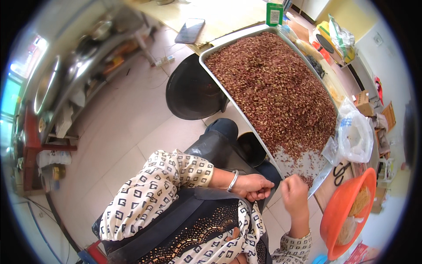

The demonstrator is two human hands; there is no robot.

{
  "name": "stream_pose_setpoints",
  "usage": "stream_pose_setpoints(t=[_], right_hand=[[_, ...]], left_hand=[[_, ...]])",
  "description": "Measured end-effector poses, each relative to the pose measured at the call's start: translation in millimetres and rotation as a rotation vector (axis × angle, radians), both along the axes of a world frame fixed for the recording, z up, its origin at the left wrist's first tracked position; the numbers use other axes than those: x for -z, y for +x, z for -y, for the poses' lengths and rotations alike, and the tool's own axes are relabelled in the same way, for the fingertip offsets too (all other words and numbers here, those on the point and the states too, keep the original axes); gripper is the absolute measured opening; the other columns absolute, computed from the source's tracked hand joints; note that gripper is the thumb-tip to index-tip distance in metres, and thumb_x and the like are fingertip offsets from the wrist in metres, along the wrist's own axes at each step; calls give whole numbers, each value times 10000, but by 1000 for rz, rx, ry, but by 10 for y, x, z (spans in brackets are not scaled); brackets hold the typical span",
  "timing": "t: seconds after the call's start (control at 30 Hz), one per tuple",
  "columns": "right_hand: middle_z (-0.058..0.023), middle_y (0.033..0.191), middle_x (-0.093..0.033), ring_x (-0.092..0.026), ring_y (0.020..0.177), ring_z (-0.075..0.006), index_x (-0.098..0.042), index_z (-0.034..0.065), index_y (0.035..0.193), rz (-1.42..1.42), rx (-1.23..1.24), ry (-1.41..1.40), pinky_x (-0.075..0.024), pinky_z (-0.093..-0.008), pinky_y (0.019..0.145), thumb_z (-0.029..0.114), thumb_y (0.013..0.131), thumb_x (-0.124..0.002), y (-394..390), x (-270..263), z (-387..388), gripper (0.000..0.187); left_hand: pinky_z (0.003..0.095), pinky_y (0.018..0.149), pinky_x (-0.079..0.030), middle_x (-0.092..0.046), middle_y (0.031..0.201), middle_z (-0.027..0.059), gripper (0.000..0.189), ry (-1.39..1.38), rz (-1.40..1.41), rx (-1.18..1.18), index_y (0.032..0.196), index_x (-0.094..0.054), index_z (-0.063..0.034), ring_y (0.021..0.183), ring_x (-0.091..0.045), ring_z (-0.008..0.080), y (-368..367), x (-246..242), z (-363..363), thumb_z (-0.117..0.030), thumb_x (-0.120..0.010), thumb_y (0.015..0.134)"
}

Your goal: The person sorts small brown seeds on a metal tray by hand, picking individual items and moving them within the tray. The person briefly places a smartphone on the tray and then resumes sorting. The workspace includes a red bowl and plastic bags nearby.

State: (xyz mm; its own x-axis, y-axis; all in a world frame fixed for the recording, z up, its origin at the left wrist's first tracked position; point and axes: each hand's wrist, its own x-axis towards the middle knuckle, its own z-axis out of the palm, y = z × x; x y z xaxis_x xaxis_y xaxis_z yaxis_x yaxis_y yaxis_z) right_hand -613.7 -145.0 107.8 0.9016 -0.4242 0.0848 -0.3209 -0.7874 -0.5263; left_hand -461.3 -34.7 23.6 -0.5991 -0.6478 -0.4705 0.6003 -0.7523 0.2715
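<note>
A metal tray [235,103] stands before me, heaped with dried reddish-brown husks that look like Sichuan peppercorns [273,89]. Towards its near end the heap thins and bare metal shows among scattered bits. My left hand [252,187], with silver bangles [233,181] at the wrist, is held over my lap, beside the tray's near corner. Its fingers are curled, thumb against forefinger, and I see nothing in them. My right hand [294,193] is raised by that same corner, slightly blurred, with its fingers curled in. Any small thing inside either fist is hidden.
Right of the tray are an open clear plastic bag [356,138], black-handled scissors [341,174] and an orange basin [324,224] holding bagged goods. A phone [190,30] lies on the table beyond. A black stool [194,90] stands left of the tray; shelves with metal bowls [101,30] line the left.
</note>
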Motion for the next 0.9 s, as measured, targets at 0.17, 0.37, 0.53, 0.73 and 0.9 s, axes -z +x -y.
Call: stream_pose_setpoints(t=[0.17,0.37,0.53,0.73,0.9], right_hand=[[-123,806,-591,-608,695,-320,-591,48,862,63,-210,-75,-503,-415,607,100,815,-687,229,2,-359,119],[-127,847,-600,-620,780,-328,-619,36,908,14,-43,-18,-503,-410,675,85,851,-632,-14,58,-9,77],[-151,1011,-608,-611,929,-358,-641,28,1039,20,270,-87,-498,-433,794,71,885,-583,-70,257,614,169],[-154,1119,-595,-600,1023,-353,-645,53,1070,66,146,-112,-495,-426,854,75,873,-607,33,397,733,202],[-167,1018,-632,-622,928,-375,-625,28,951,-104,166,3,-504,-437,793,84,868,-611,-150,407,732,100]], left_hand=[[240,385,-194,-450,568,-14,409,63,-44,2,750,-524,-143,406,-303,75,27,-17,-19,-412,-398,1031],[254,382,-203,-369,515,-19,445,39,38,-6,746,-539,-77,399,-263,91,98,17,-55,-390,-411,1037],[262,396,-164,-305,516,-43,425,17,10,-4,725,-543,-71,423,-191,81,105,-17,-37,-343,-444,1036],[254,397,-171,-344,530,-33,415,65,49,-23,726,-540,-69,427,-200,79,78,-82,-48,-332,-449,1034],[245,396,-184,-389,555,-15,400,84,58,-43,738,-536,-64,427,-212,77,122,-25,-32,-322,-457,1033]])
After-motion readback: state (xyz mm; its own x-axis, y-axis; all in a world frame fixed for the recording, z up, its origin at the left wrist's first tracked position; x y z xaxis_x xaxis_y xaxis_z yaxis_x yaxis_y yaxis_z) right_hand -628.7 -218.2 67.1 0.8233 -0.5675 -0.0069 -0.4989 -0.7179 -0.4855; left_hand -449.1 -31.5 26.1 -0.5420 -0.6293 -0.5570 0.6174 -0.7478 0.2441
